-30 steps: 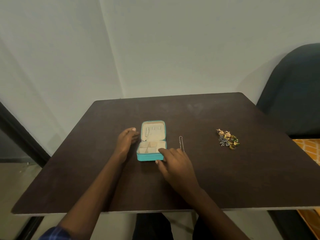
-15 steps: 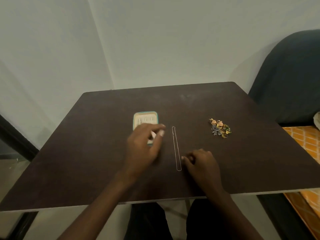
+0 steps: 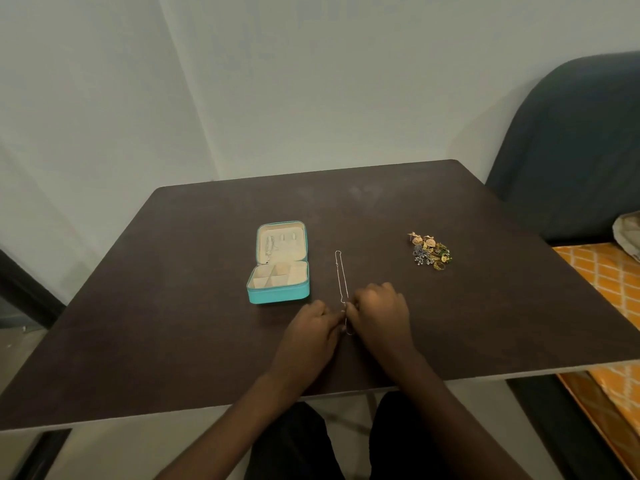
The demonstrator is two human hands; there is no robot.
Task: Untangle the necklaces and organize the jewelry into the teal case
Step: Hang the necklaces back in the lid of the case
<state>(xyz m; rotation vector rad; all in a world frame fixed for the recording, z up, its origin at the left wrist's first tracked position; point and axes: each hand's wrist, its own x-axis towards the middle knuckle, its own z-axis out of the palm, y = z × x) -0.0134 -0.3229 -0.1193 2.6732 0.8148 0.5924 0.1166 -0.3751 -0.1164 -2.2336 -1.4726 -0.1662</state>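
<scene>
Teal case (image 3: 278, 265) sits open on the dark bench (image 3: 173, 306), lid laid flat toward the wall, cream lining inside; a small silvery piece hangs in the lid's left part, too small to identify, and the tray dividers look bare but detail is faint. Thin silver chain (image 3: 341, 277) lies as a narrow loop just right of the case, running from mid-bench back to the hands; its near end is partly hidden between the fingers, with a short bit showing below them. Jewelry pile (image 3: 430, 251) well off to the right, gold, green and silver bits, individual items hard to make out. Both forearms cut off by the bottom edge. Left hand (image 3: 308, 336) palm down, fingertips pointed right and meeting the chain's near end; right hand (image 3: 379, 311) curled, knuckles up, fingertips tucked under and pressed at the same spot. Each grip looks narrow, pinched on the chain, though the actual contact is hidden by the fingers. Hands touch each other at the chain. Dark chair (image 3: 571, 150) and orange patterned cloth (image 3: 609, 282) at the right, both cut off.
</scene>
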